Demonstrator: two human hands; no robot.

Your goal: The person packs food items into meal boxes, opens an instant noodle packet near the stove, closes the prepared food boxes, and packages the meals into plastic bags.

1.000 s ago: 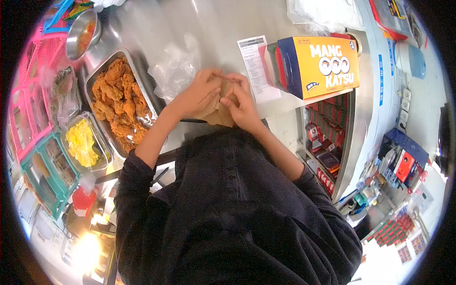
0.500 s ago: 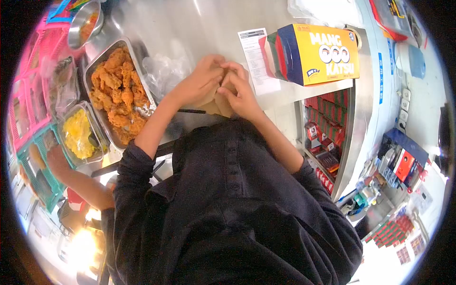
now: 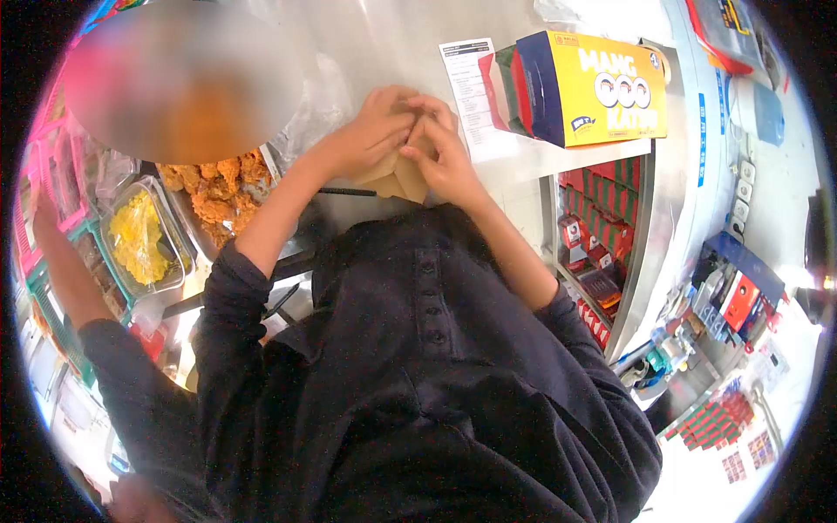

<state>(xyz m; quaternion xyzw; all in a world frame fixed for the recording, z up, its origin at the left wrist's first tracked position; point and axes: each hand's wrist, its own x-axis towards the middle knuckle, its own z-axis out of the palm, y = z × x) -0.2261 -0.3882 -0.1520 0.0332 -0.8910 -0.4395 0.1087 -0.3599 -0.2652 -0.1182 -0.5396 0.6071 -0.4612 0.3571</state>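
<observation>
A small brown cardboard piece with folds, seemingly a kraft food box [image 3: 404,181], is between my two hands at the counter's front edge. My left hand [image 3: 373,132] is closed on its far left side, fingers bent over the top. On the other side my right hand [image 3: 443,159] grips it with thumb and fingers, close against the left fingertips. The hands cover most of the box. A dark thin stick-like item [image 3: 347,192] lies just left of it. Beyond the hands, to the right, a printed receipt [image 3: 475,96] lies on the steel counter.
A yellow printed carton [image 3: 602,96] stands at the right on the counter [image 3: 436,35]. To the left are a tray of fried chicken [image 3: 222,196], partly behind a blurred patch, and a container of yellow food [image 3: 139,240]. A co-worker's arm [image 3: 74,261] reaches past the baskets.
My hands stay on the brown box with only slight finger movement. The co-worker's arm at the left has moved farther forward, and a blurred patch now covers the upper left.
</observation>
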